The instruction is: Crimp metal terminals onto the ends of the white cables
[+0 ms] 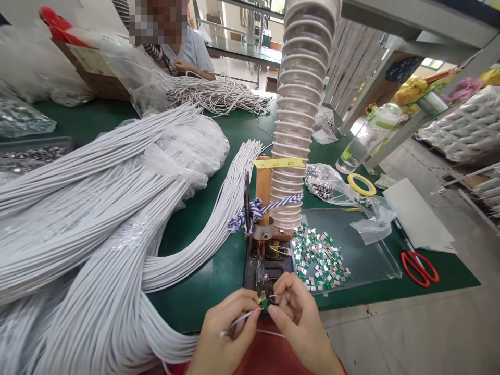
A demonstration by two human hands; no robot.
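Observation:
My left hand (228, 328) is closed around a white cable (240, 319), pinching it close to its end. At the fingertips sits a small green circuit board with a metal plug (264, 302). My right hand (299, 317) is curled beside it, thumb tip at the board's edge. A thin pale line shows by its fingers; what they grip is too small to name. Just beyond my hands stands a soldering iron with a wooden handle (263, 190), fixed upright over a dark base (252, 271) and tied with a blue-and-white cord (255, 209).
A ribbed hose (295, 114) hangs behind the iron. Many small plug boards (318, 260) lie on a clear sheet at right, near red scissors (419, 268), yellow tape (361, 184) and a bottle (365, 140). White cable bundles (97, 234) fill the left. Another person (195, 52) sits opposite.

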